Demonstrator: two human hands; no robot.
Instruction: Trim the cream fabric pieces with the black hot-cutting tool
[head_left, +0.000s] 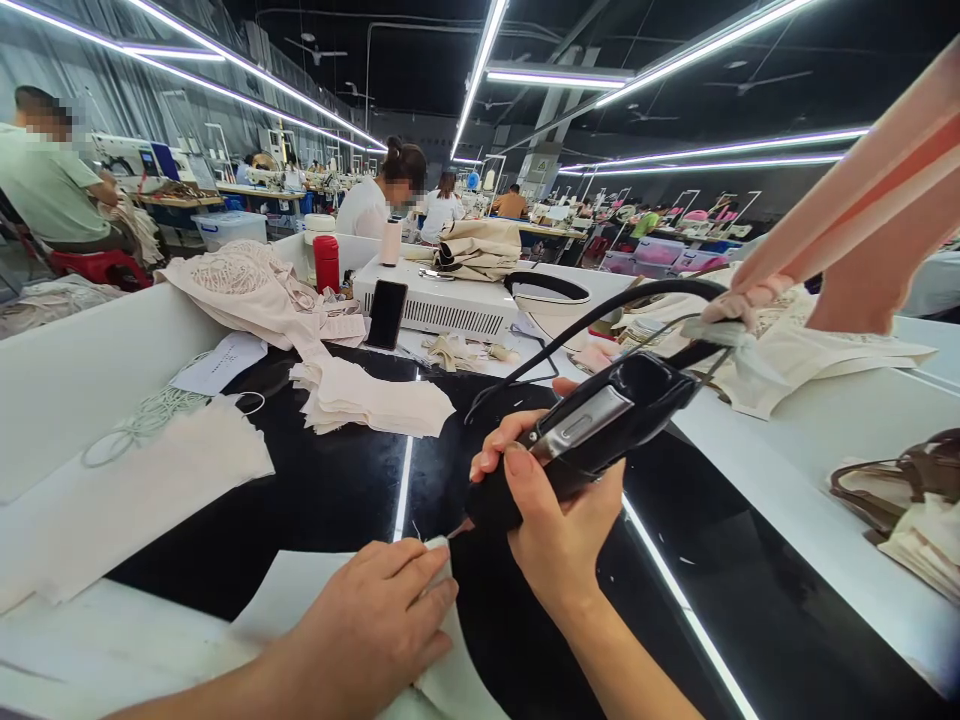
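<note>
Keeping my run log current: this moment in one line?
left hand: on pale fabric | right hand: gripping black tool | phone: beyond both hands

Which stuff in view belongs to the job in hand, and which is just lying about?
In use:
- black handheld tool, in the right grip
- pale cloth, under the left grip
- black tabletop beneath

Lying about, it seems:
- phone
- red bottle
- paper slip
- fabric stack beyond the hands; may be related, can't tell
</note>
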